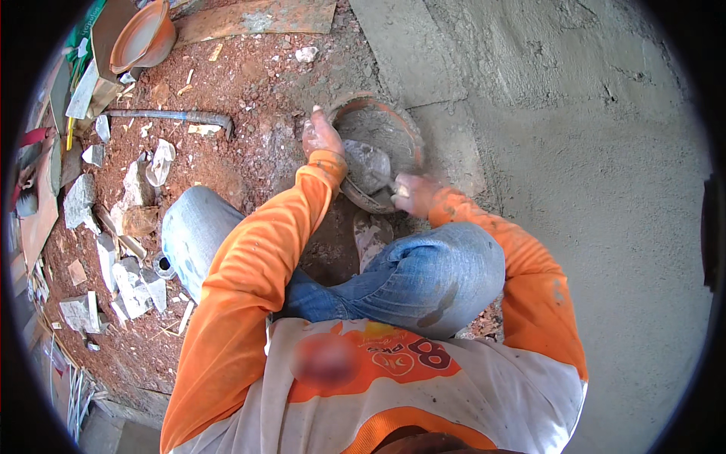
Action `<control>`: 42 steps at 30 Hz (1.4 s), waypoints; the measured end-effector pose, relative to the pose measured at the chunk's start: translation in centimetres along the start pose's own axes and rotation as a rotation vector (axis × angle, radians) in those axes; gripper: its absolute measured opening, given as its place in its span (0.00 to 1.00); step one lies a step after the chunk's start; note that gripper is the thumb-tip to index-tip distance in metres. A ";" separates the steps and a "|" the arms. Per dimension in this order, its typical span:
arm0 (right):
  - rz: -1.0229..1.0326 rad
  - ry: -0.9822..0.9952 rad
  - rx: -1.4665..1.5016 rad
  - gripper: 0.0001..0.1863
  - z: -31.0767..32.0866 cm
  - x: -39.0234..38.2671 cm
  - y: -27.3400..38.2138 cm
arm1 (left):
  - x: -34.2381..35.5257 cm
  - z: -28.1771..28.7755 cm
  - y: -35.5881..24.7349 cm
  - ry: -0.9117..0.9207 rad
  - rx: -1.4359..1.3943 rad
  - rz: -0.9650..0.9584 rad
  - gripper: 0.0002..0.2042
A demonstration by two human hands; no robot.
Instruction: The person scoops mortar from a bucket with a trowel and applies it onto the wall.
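A round mortar-smeared bowl point(401, 136) with an orange inner band lies in front of my knees, holding grey cement mix. My left hand point(322, 135) is closed on the bowl's left rim. My right hand point(414, 193), at the bowl's lower right, is closed round the handle of a trowel point(367, 163), whose cement-coated blade is inside the bowl. My bent legs in jeans and one cement-stained shoe are just below the bowl.
Grey cement surface point(582, 227) covers the right side. On the red dirt at the left lie a bent bar or pipe point(170, 116), several broken rubble pieces point(79, 200), a board point(257, 17), an orange tub point(140, 38) and scrap wood along the edge.
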State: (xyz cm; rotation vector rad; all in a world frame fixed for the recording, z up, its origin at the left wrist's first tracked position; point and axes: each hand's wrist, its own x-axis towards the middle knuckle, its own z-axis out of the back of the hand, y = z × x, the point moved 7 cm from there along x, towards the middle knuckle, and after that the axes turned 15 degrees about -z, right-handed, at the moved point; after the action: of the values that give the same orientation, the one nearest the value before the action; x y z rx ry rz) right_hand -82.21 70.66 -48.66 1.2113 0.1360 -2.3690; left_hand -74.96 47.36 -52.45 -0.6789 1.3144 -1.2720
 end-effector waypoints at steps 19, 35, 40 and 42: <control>0.156 -0.111 0.085 0.17 -0.4 -0.8 -0.6 | -0.7 0.5 -0.4 0.017 -0.012 -0.115 0.30; -0.066 -0.228 -0.139 0.16 3.7 3.3 -7.0 | 1.7 -1.5 2.3 0.140 -0.410 0.068 0.30; 0.007 -0.646 0.068 0.15 19.9 -9.4 3.7 | 0.7 0.9 1.4 0.097 0.014 -0.077 0.31; 0.150 -0.749 0.068 0.15 25.2 -14.2 7.3 | 0.1 0.4 0.3 0.120 0.006 -0.048 0.31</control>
State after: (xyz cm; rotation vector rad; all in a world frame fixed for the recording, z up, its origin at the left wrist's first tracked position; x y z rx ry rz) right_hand -90.48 61.94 -21.29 0.2819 -0.2715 -2.5315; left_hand -74.51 47.19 -52.65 -0.6415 1.3984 -1.3728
